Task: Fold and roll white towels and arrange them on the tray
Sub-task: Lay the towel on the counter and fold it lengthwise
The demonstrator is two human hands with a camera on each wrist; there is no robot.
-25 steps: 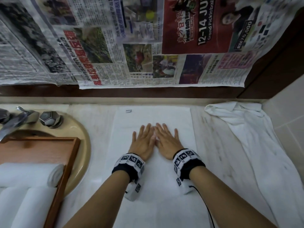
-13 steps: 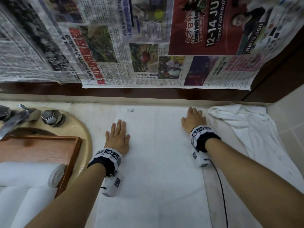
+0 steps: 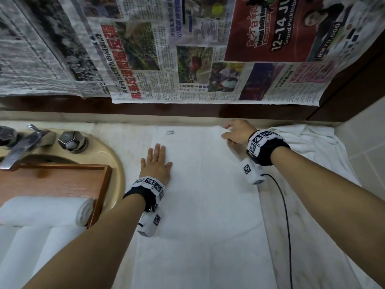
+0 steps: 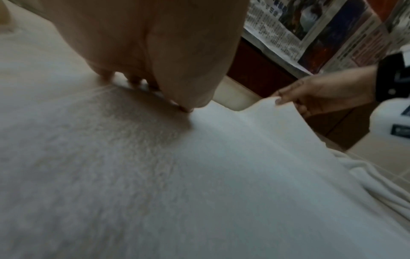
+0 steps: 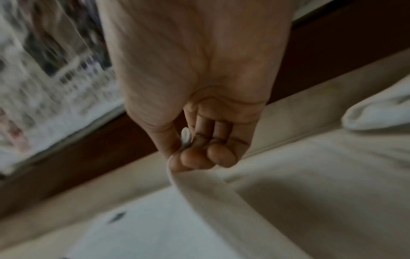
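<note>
Left hand [image 3: 156,163]: lay flat, fingers straight, on the towel [image 3: 204,205].
Right hand [image 3: 237,132]: pinched its far right corner.
Towel axis: ran away from the person.

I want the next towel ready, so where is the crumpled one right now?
In the head view the crumpled towel lies on the counter's far right, by the tiled wall, just beyond the right hand pinching the flat towel's corner.

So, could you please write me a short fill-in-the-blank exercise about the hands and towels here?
1. The left hand lies ____ on the spread towel.
2. The right hand pinches the towel's far right ____.
3. The rolled towel lies in the wooden ____.

Missing words: flat; corner; tray
</note>
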